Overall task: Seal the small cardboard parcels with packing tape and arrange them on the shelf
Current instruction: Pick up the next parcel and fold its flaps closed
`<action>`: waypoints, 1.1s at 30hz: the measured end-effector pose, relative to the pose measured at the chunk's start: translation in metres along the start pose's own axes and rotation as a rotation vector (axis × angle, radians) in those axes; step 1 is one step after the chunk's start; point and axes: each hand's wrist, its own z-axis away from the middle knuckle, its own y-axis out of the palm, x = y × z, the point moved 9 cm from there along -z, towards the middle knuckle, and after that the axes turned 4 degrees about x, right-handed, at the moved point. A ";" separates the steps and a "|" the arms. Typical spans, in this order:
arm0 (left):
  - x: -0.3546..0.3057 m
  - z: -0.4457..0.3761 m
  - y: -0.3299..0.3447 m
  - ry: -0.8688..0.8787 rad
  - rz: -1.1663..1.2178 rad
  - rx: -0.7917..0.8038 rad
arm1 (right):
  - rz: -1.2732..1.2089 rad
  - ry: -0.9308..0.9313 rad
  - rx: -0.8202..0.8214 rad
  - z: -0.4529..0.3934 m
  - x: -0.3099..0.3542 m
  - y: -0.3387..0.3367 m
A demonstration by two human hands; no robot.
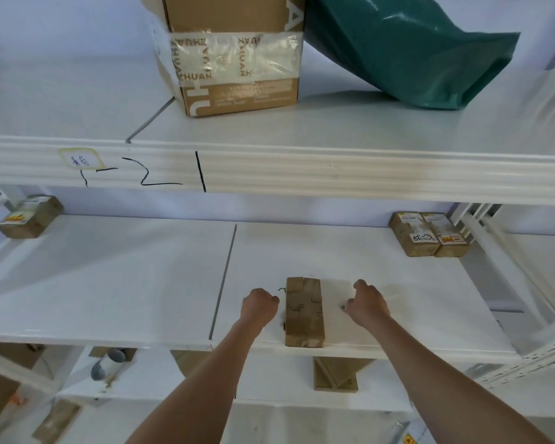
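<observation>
Two bare hands reach over the middle shelf (109, 283), one on each side of a small taped parcel (304, 312) that lies lengthwise at the shelf's front edge; the left hand (259, 304) sits just beside the parcel's left side with its fingers curled into a loose fist, its grip closed on nothing that can be seen; the right hand (367, 304) is a little apart from the parcel's right side, fingers likewise curled under and holding nothing visible, though the fingertips of both are hidden from this angle; four small parcels show on this shelf in all: the one between the hands, a pair (430, 233) standing side by side and touching at the back right corner, and a single one (29, 216) at the back left, partly cut off by the upper shelf's rail (302, 169); that rail bears black marker strokes and a small label (80, 159) whose writing is too small to read; on the upper shelf stand one large taped box (234, 56) and one green bag (407, 49), both cut off at the top; below, a roll (108, 363) and bits of cardboard are only partly visible.
</observation>
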 end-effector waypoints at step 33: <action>0.013 0.036 0.015 -0.091 0.062 -0.112 | -0.160 0.086 0.021 -0.006 -0.045 0.034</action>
